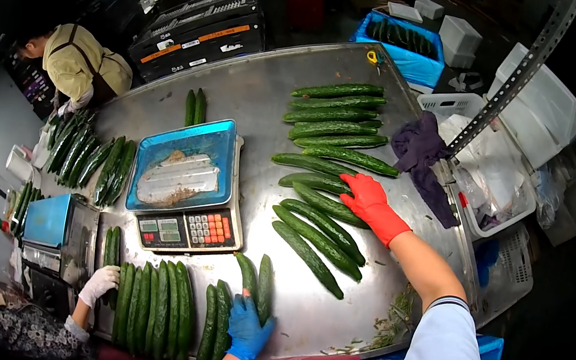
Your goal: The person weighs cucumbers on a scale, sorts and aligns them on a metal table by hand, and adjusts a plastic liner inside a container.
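My left hand (pixel 247 333), in a blue glove, is closed around the lower part of a cucumber (pixel 246 274). A second cucumber (pixel 264 288) stands right against it and also runs under the glove. Just left of that hand lie two more cucumbers (pixel 208 332) side by side. My right hand (pixel 374 204), in a red glove, reaches across a column of cucumbers on the metal table. Its thumb and fingers straddle the right end of one cucumber (pixel 312 181), and the palm side hides that end. Several loose cucumbers (pixel 324 239) lie slanted below it, and more (pixel 336 123) above.
A scale (pixel 189 228) with a blue tray stands on the metal table (pixel 270 107). Left of it, a co-worker's white-gloved hand (pixel 100 284) touches a row of cucumbers (pixel 157 307). A purple cloth (pixel 419 157) and yellow scissors (pixel 375 59) lie near the right and far edges. A metal post (pixel 513 81) rises there.
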{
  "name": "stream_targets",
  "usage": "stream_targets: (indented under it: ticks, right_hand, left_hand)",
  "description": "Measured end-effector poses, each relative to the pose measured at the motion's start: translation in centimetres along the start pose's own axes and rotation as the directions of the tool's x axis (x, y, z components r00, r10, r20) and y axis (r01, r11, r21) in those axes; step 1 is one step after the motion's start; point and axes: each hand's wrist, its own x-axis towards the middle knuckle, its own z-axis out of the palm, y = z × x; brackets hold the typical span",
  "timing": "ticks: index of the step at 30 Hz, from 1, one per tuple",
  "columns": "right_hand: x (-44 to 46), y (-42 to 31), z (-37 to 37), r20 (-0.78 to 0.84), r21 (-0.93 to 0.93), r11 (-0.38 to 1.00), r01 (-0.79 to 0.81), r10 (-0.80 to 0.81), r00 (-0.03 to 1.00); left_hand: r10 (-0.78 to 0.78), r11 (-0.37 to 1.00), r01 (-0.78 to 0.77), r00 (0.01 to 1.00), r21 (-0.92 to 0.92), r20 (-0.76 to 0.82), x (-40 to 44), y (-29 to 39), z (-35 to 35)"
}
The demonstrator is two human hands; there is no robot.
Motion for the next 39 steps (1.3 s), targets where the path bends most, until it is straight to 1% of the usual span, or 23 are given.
stream_targets:
  ticks: [6, 9, 10, 11, 12, 14, 16, 17, 18, 19, 20, 21, 22, 23, 26, 29, 32, 33, 34, 35, 36, 37, 39]
  right_hand:
    - [1.0, -0.3, 1.4, 0.040, 0.166, 0.979, -0.119, 0.114, 0.993]
    - [0.3, -0.7, 0.7, -0.023, 0.434, 0.894, -0.106, 0.128, 0.991]
    - [-0.4, -2.3, -0.6, 0.043, 0.552, 0.825, -0.125, 0.121, 0.992]
    - [-1.1, -4.2, -1.9, 0.110, 0.657, 0.739, -0.153, 0.107, 0.988]
    - [-1.9, -5.9, -2.5, 0.175, 0.746, 0.638, -0.190, 0.087, 0.981]
    - [-4.8, -9.3, -1.0, -0.185, 0.618, 0.769, 0.165, -0.061, 0.981]
    - [-6.5, -12.2, -1.4, -0.089, 0.648, 0.726, 0.231, -0.229, 0.969]
    - [-6.6, -12.8, -2.4, 0.178, 0.709, 0.705, 0.017, -0.202, 0.963]
    - [-6.4, -13.0, -3.0, 0.434, 0.709, 0.674, -0.207, -0.187, 0.881]
    - [-5.6, -11.9, -3.3, 0.302, 0.742, 0.661, -0.108, -0.186, 0.935]
    - [-4.9, -9.7, -0.5, -0.050, 0.716, 0.678, 0.163, -0.183, 0.982]
    - [-3.7, -8.9, -2.8, -0.048, 0.635, 0.769, 0.068, -0.048, 0.998]
    - [-2.6, -5.9, -1.1, -0.239, 0.436, 0.887, 0.152, -0.048, 0.970]
    - [-2.1, -4.4, -1.6, -0.228, 0.264, 0.957, 0.119, -0.058, 0.972]
    - [-3.0, -2.8, -1.0, -0.084, -0.004, 0.997, 0.073, -0.073, 0.994]
    - [-2.9, -1.9, 0.3, -0.049, -0.135, 0.989, 0.065, -0.072, 0.996]
    - [-2.3, 0.2, 1.4, 0.082, -0.066, 0.993, -0.102, 0.107, 0.991]
    - [-2.1, 0.6, 1.4, 0.059, -0.023, 1.000, -0.019, 0.021, 0.998]
    - [-2.0, 1.0, 1.3, 0.166, 0.317, 0.935, -0.160, 0.111, 0.980]
    - [-2.1, 1.4, 1.2, 0.298, 0.598, 0.738, -0.312, 0.156, 0.942]
    - [-2.6, 0.9, 0.5, 0.435, 0.778, 0.435, -0.454, 0.149, 0.888]
    - [-3.4, -0.5, -1.2, 0.533, 0.822, 0.168, -0.544, 0.109, 0.839]
    - [-4.2, -0.9, -1.4, 0.602, 0.799, -0.044, -0.600, 0.055, 0.797]
  left_hand:
    - [0.015, 0.990, 0.005, 0.990, -0.144, 0.140, 0.9, 0.0, -3.2]
    - [0.169, 0.976, -0.182, 0.979, -0.116, -0.115, 2.8, 0.2, -5.4]
    - [0.070, 0.871, -0.081, 0.997, -0.484, -0.041, 3.6, 1.1, -6.2]
    - [0.002, 0.632, 0.049, 0.998, -0.773, 0.065, 4.6, 2.6, -7.0]
    - [-0.021, 0.296, 0.184, 0.982, -0.937, 0.186, 5.7, 3.8, -7.4]
    - [-0.036, -0.095, 0.251, 0.966, -0.963, 0.255, 8.4, 5.5, -6.2]
    - [-0.041, -0.510, 0.190, 0.969, -0.839, 0.244, 10.5, 7.0, -4.6]
    - [-0.101, -0.504, 0.158, 0.966, -0.849, 0.239, 10.8, 6.8, -4.0]
    - [-0.161, -0.495, 0.126, 0.959, -0.860, 0.233, 11.2, 6.6, -3.3]
    - [-0.163, -0.541, 0.144, 0.949, -0.828, 0.271, 10.9, 6.1, -3.2]
    - [-0.164, -0.587, 0.158, 0.937, -0.794, 0.307, 10.6, 5.5, -3.0]
    - [-0.160, -0.585, 0.181, 0.930, -0.790, 0.332, 10.2, 4.8, -2.4]
    - [-0.154, -0.585, 0.202, 0.923, -0.786, 0.352, 9.9, 4.0, -1.5]
    - [-0.151, -0.587, 0.216, 0.918, -0.780, 0.368, 9.7, 3.6, -1.1]
    - [-0.058, -0.590, 0.314, 0.902, -0.744, 0.427, 9.0, 4.2, -1.2]
    - [0.022, -0.551, 0.392, 0.889, -0.737, 0.457, 8.3, 4.6, -0.5]
    - [0.058, -0.505, 0.428, 0.883, -0.750, 0.466, 8.1, 5.5, -0.6]
    - [0.071, -0.489, 0.439, 0.881, -0.754, 0.467, 8.0, 5.7, -1.0]
    - [0.083, -0.474, 0.446, 0.881, -0.759, 0.466, 8.0, 5.8, -1.3]
    - [0.086, -0.468, 0.455, 0.876, -0.758, 0.474, 8.0, 5.7, -1.5]
    - [0.089, -0.460, 0.468, 0.870, -0.755, 0.486, 7.9, 5.4, -1.7]
    - [0.094, -0.453, 0.480, 0.864, -0.752, 0.495, 7.9, 5.2, -1.9]
    - [0.116, -0.481, 0.481, 0.863, -0.733, 0.491, 7.9, 4.8, -1.9]
